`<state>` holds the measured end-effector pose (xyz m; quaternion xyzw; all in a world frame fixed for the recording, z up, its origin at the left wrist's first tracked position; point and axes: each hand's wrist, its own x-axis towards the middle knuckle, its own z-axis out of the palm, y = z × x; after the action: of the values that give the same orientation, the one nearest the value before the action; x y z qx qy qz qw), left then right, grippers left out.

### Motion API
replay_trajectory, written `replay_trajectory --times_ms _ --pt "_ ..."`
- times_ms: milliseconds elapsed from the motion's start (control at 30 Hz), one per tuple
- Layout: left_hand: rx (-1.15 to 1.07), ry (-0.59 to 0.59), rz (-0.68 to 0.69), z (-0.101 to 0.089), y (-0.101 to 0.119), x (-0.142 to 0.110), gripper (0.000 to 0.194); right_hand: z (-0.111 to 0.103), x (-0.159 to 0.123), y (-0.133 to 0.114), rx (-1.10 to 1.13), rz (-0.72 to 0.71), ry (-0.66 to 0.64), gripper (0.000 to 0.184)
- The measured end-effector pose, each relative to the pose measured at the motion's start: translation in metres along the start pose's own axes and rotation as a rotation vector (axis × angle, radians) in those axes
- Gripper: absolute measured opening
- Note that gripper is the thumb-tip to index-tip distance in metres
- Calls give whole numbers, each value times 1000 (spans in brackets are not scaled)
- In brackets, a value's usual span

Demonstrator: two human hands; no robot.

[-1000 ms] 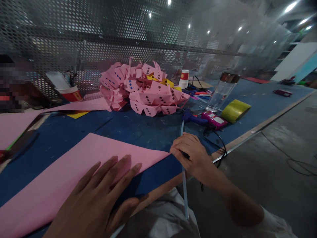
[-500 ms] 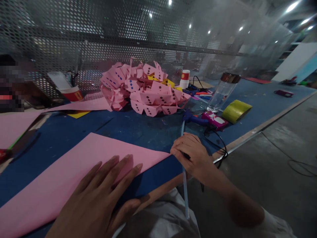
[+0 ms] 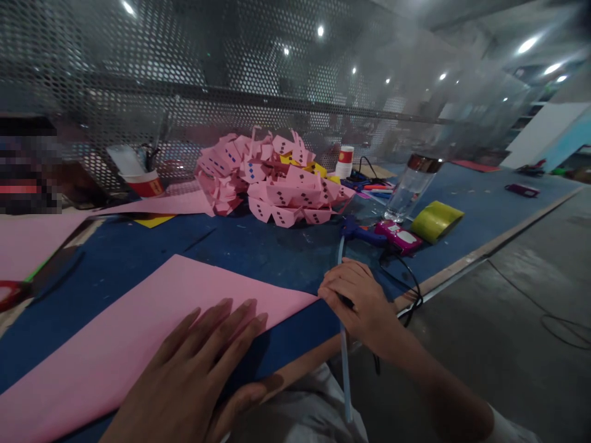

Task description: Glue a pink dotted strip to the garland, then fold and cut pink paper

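Watching remotely, I see a clear bottle [image 3: 409, 192] with a coppery cap [image 3: 425, 163] on the blue tabletop [image 3: 484, 210], near a yellow-green roll [image 3: 438, 222]. I make out stacked paper cups [image 3: 345, 163] by the perforated panel [image 3: 253, 64], a red-and-white cup [image 3: 144, 186] at left, and a dark purple case [image 3: 521, 191] at right.

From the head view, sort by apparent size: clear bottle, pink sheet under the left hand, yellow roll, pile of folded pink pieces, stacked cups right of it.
1. Pink sheet
2. Pile of folded pink pieces
3. Clear bottle and yellow roll: too alike to rank
4. Stacked cups, though farther away
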<state>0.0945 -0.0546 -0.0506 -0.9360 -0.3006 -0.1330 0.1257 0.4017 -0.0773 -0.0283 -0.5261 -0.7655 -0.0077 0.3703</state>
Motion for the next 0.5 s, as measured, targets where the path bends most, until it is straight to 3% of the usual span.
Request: replay_trajectory --times_ms 300,500 --pt "73 111 53 2 -3 4 73 4 -1 2 10 -42 58 18" --pt "105 139 61 15 -9 2 73 5 1 0 0 -49 71 16"
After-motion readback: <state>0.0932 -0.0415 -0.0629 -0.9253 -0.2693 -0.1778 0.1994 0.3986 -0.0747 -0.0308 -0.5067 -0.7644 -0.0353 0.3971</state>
